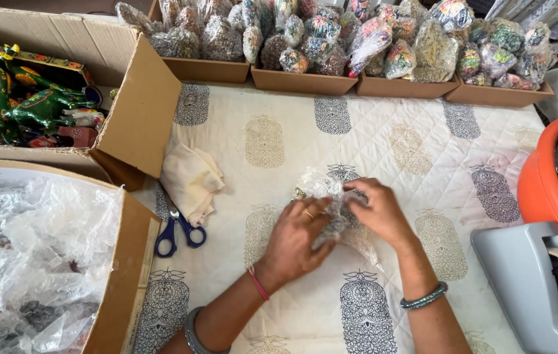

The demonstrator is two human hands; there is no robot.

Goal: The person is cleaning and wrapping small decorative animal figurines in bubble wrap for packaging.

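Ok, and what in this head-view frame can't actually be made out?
- The item inside the clear plastic wrap: covered by the left hand, the right hand and the crinkled film.
- The orange tub and grey tape dispenser: cut off by the right edge.
- Contents of the lower-left cardboard box: masked by loose plastic sheeting.
- The small wrapped packets in the trays at the top: too small and wrapped to identify.

Worktop covered by cream quilted cloth with grey and tan block-printed motifs point(384, 151). Brown cardboard trays point(305, 82) line the far edge. Open cardboard boxes point(138, 111) on left. Orange plastic tub point(541, 190) at right. Even daylight.
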